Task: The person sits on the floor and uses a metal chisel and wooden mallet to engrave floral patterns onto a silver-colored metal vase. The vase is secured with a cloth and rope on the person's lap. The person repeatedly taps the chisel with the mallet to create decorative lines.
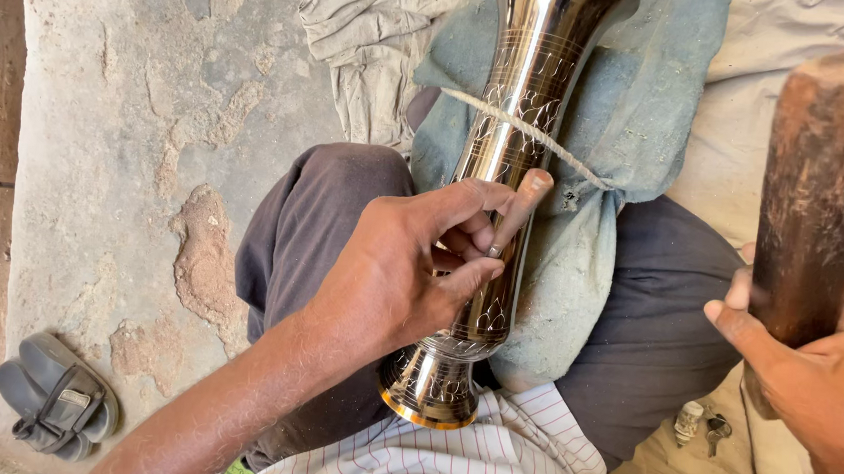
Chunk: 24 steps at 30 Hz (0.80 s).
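Right now the left hand (394, 275) curls its fingers over the shiny metal vase (500, 203), pinning it on the soft cloth pad (642, 114) under the palm; the right hand (813, 368) is shut tight round a wooden mallet (817, 188). It looks hard, heavy and slippery, so holding its thin middle seems best.

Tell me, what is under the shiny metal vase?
Under the metal vase lies a blue-grey cloth cushion, tied with a cord, resting over the person's lap. The left hand covers the vase's middle, so the cloth there is hidden.
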Motion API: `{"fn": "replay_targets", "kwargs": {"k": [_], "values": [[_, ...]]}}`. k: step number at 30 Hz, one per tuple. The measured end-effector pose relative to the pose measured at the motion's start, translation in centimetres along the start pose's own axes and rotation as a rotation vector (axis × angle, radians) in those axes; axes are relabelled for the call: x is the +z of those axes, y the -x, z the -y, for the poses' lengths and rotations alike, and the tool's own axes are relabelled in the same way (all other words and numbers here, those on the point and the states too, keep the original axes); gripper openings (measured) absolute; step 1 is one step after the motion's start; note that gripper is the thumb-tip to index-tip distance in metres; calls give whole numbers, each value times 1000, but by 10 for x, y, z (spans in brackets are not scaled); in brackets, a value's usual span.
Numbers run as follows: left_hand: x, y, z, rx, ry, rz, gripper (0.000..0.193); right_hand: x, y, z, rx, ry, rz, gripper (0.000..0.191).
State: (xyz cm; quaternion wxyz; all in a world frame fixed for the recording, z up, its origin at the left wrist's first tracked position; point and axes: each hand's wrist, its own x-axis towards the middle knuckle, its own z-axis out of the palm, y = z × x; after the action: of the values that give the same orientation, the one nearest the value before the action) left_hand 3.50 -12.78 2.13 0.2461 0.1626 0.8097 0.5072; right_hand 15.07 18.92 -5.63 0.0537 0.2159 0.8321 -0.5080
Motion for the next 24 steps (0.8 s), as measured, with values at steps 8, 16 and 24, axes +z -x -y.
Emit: {"fn": "replay_targets", "kwargs": {"k": [8, 16, 24], "values": [[1, -3, -4, 18, -53, 10, 45, -7, -21, 24, -195, 250, 3, 18], [3, -6, -9, -39, -68, 16, 46, -15, -50, 44, -249, 386, 222, 36], [13, 10, -1, -44, 16, -170, 35, -3, -68, 102, -303, 583, 185, 35]]}}
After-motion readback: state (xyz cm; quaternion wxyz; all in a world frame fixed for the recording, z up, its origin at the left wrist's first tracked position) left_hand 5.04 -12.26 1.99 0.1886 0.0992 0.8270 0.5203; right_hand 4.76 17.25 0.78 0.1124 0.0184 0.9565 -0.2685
